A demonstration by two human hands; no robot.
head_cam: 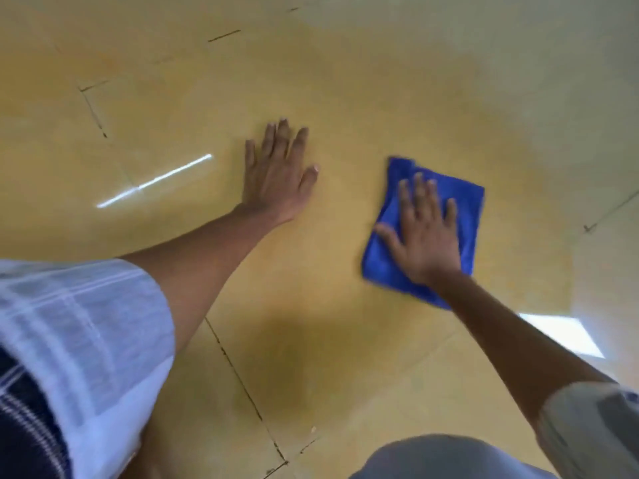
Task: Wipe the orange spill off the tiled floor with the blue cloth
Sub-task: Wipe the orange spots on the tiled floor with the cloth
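A folded blue cloth point(446, 191) lies flat on the tiled floor point(587, 81), right of centre. My right hand point(423, 233) presses down on it, palm flat and fingers spread, covering its lower middle. My left hand point(276, 171) rests flat on the bare floor to the cloth's left, fingers apart, holding nothing. An orange-yellow spill point(345, 98) stains a wide area of the tiles around and beyond both hands, with a darker patch point(287, 361) nearer to me.
Pale, unstained tiles show at the far right and top right. Dark grout lines point(242, 378) cross the floor. A white sleeve point(79, 340) fills the lower left, and a knee in grey cloth point(446, 458) sits at the bottom edge.
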